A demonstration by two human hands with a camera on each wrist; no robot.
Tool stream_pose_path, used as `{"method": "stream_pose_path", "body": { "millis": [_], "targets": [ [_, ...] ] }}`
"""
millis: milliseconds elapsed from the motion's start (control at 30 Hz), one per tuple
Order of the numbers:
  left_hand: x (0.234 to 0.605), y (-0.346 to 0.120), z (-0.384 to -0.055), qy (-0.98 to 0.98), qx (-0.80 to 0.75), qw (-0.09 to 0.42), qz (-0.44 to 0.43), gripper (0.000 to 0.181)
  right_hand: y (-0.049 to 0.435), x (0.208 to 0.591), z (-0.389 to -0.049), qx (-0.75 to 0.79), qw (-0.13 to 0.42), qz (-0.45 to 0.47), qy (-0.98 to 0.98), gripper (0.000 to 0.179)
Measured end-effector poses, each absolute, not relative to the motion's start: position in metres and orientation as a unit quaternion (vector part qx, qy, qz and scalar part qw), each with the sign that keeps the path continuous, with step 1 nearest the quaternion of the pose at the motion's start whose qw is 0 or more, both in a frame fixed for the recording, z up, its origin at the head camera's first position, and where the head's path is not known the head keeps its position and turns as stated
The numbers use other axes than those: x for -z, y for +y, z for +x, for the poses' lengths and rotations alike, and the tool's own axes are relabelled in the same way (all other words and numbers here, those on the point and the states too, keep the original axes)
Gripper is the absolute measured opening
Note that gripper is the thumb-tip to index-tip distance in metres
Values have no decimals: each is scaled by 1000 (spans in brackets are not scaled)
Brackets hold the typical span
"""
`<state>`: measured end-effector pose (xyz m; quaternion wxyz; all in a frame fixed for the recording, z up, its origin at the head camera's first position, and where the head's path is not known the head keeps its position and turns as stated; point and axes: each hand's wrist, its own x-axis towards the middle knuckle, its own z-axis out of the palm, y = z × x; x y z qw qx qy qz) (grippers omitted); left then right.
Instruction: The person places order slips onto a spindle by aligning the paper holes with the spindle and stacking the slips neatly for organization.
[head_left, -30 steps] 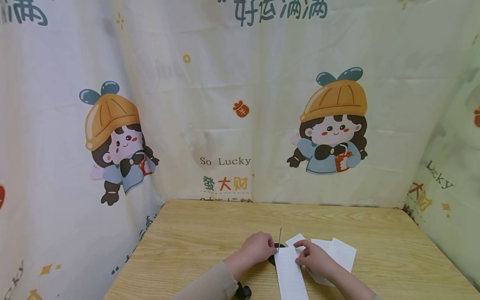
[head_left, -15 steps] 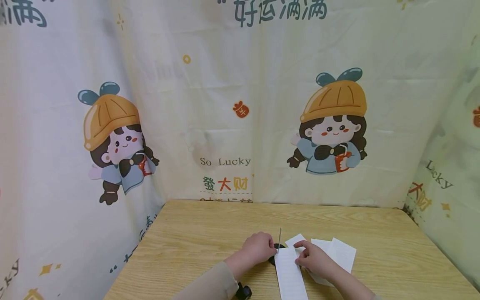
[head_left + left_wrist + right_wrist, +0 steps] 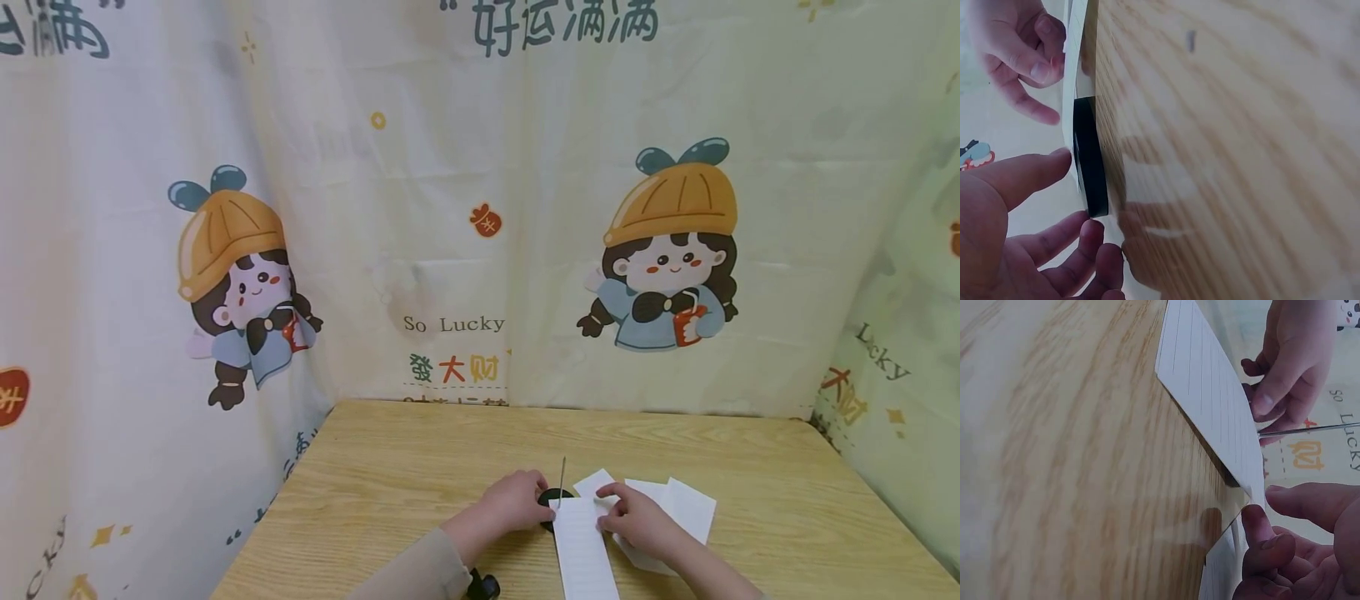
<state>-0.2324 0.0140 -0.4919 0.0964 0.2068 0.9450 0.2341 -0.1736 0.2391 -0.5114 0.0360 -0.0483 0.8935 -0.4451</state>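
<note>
We had the left hand (image 3: 513,502) spread loosely beside the black base (image 3: 1091,165), and the right hand (image 3: 639,522) relaxed, thumb and forefinger parted, at the lined paper's (image 3: 585,546) edge. The paper lay between both hands at the spike (image 3: 563,475), seemingly pierced. We judged it best to steady the base, then press evenly, fingertips clear of the point.

A curtained-off indoor workspace — cartoon-printed cloth (image 3: 420,250) hangs on three sides of a wood-grain table (image 3: 420,450).
</note>
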Motion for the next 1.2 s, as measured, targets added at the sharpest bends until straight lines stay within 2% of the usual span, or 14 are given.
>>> {"method": "stream_pose_path", "body": {
  "millis": [567, 1200],
  "targets": [
    [498, 6, -238, 929, -251, 127, 242, 53, 284, 505, -156, 425, 9, -56, 903, 42],
    [495, 1, -237, 917, -273, 137, 257, 51, 345, 497, -141, 417, 18, 22, 909, 56]
  ]
}}
